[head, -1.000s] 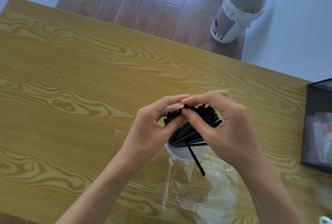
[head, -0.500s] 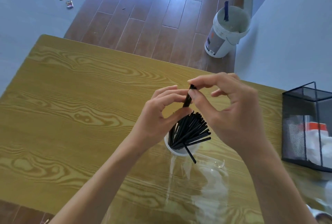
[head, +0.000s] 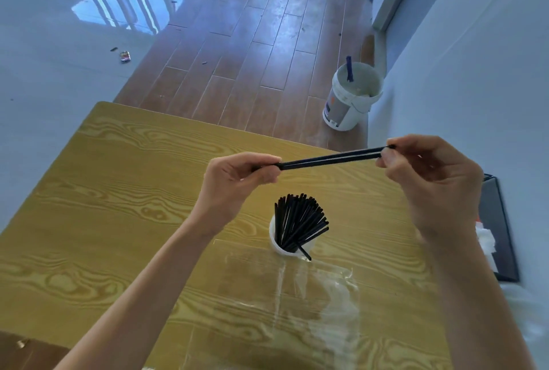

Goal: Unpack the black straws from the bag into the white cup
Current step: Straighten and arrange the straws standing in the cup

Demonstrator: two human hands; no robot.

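While most of the black straws (head: 300, 225) stand fanned out in the white cup (head: 274, 240) on the wooden table (head: 118, 191), one straw (head: 329, 159) is held level in the air above them, well clear of the cup. Its left end is pinched between the thumb and curled fingers of the left hand (head: 237, 179), and its right end is pinched by the fingertips of the right hand (head: 430, 179). It looks like a single straw, though blur makes it hard to be sure. Just in front of the cup, on the near side, the clear plastic bag (head: 312, 304) lies flat and crumpled on the table, its edge touching the cup's base. A black wire basket (head: 499, 236) sits at the table's right edge, and a white bucket (head: 350, 99) stands on the floor beyond
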